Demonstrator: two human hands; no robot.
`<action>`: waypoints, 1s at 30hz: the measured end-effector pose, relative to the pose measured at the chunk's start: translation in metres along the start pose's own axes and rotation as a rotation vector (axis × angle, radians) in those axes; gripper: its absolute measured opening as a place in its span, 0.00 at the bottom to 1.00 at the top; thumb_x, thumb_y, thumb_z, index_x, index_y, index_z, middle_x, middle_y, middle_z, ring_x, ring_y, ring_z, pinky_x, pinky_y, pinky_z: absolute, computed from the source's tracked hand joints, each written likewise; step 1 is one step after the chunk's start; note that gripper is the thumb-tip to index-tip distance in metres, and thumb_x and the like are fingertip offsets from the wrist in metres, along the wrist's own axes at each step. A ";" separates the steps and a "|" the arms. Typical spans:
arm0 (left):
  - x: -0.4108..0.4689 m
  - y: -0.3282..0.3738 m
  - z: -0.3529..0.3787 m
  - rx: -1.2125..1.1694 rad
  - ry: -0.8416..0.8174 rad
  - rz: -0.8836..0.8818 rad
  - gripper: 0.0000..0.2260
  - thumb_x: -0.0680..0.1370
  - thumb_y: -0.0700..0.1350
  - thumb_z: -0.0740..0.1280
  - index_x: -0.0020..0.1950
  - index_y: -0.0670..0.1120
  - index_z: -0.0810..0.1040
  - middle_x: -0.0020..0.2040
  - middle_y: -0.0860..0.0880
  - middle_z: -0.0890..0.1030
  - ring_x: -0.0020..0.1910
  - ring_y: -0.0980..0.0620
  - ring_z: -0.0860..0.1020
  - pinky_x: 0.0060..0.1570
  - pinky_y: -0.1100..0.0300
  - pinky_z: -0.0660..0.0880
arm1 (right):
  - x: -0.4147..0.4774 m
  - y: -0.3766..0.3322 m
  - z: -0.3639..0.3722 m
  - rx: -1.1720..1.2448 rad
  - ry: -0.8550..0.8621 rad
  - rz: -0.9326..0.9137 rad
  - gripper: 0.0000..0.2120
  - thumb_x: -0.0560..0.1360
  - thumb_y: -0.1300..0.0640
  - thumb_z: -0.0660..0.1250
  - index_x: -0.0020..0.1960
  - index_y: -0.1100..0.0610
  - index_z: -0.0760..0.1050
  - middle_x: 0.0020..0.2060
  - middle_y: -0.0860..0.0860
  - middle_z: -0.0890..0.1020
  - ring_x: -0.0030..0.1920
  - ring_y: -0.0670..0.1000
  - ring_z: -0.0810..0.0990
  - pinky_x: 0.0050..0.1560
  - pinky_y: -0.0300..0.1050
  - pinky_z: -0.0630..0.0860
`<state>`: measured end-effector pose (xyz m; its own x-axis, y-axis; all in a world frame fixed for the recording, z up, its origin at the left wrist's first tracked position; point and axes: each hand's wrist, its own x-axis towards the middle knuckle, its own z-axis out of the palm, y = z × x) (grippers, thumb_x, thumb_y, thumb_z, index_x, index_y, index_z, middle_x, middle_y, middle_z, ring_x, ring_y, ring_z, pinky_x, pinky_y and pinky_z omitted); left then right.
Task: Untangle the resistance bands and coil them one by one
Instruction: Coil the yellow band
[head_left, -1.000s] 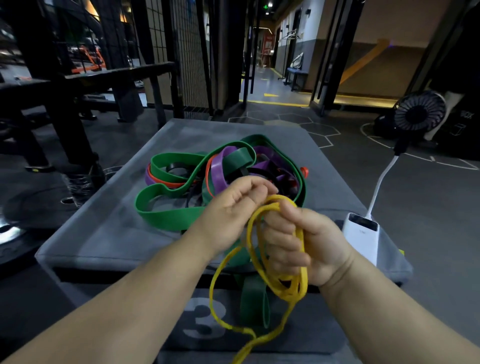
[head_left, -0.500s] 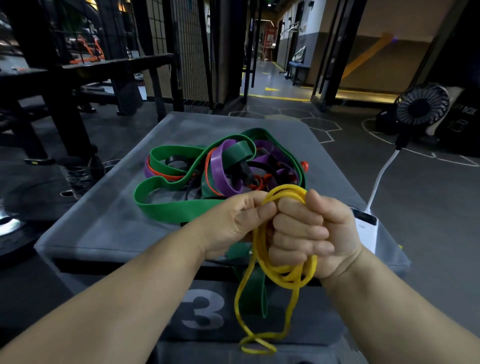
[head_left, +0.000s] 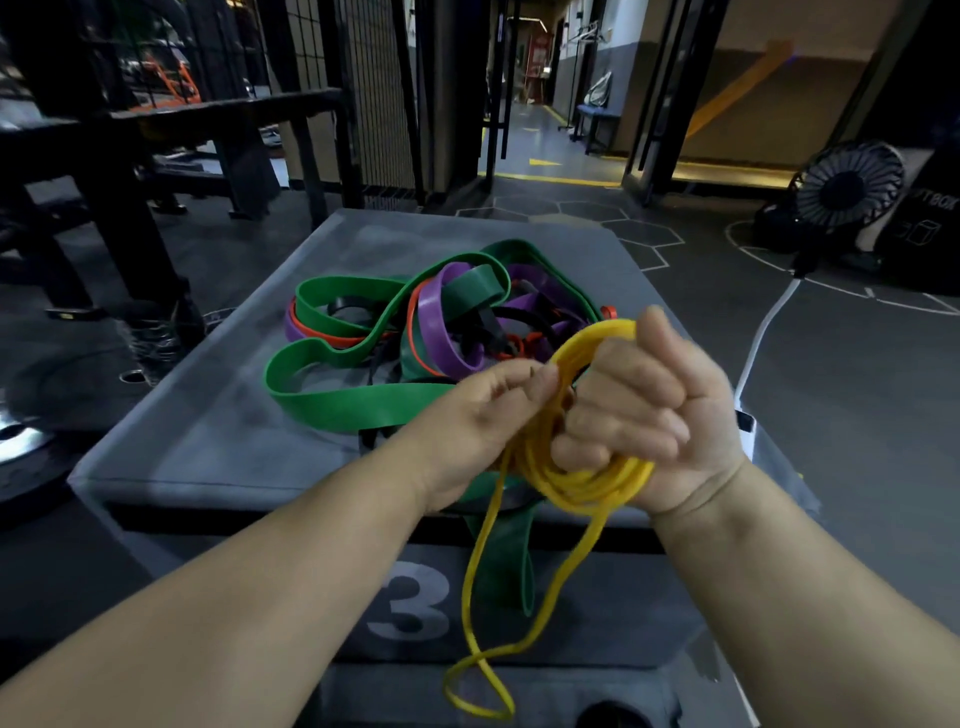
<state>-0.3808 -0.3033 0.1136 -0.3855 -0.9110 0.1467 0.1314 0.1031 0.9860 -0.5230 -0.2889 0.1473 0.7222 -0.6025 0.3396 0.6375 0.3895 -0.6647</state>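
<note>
The right hand (head_left: 654, 415) is a loose fist with the yellow band (head_left: 587, 483) wound round its curled fingers in several turns; the coil arches over the knuckles and sags beneath the hand. The left hand (head_left: 483, 415) sits just beside it, thumb and fingertips pinching a yellow strand where the two hands meet. Below both hands the band's loose end drops in a long loop that crosses itself once near the bottom, in front of the grey box (head_left: 208, 431) marked 3. Beyond the hands, on the box top, lies the rest of the tangle: a wide green band (head_left: 363, 405) nearest the left hand; a purple band (head_left: 436, 332), a thin orange band (head_left: 332, 340) and a black band (head_left: 488, 332) threaded through it. Out past the right hand a white cable (head_left: 763, 332) runs up to a small black fan (head_left: 847, 187) on the floor.
</note>
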 end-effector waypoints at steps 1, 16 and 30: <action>-0.003 0.003 0.002 0.011 -0.044 -0.035 0.16 0.77 0.60 0.62 0.44 0.48 0.75 0.35 0.50 0.78 0.32 0.55 0.77 0.33 0.60 0.76 | -0.001 -0.011 -0.006 0.062 -0.037 -0.046 0.20 0.81 0.51 0.60 0.32 0.57 0.73 0.23 0.50 0.67 0.29 0.52 0.78 0.47 0.49 0.76; -0.005 0.003 0.003 0.597 -0.328 -0.164 0.06 0.82 0.41 0.59 0.53 0.49 0.75 0.36 0.55 0.72 0.32 0.59 0.70 0.38 0.61 0.75 | -0.019 -0.062 -0.038 -0.478 1.005 -0.445 0.09 0.81 0.59 0.61 0.57 0.50 0.75 0.24 0.46 0.69 0.28 0.46 0.77 0.54 0.55 0.77; -0.002 0.021 -0.013 0.557 0.094 0.206 0.17 0.74 0.40 0.72 0.50 0.50 0.64 0.36 0.60 0.79 0.37 0.59 0.78 0.42 0.63 0.74 | -0.003 -0.003 -0.018 -0.494 0.531 0.440 0.25 0.66 0.28 0.61 0.34 0.51 0.76 0.24 0.48 0.68 0.20 0.43 0.60 0.22 0.33 0.57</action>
<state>-0.3656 -0.3044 0.1333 -0.3174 -0.8787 0.3566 -0.3130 0.4520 0.8353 -0.5318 -0.3009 0.1363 0.5765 -0.7626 -0.2936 0.0484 0.3905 -0.9193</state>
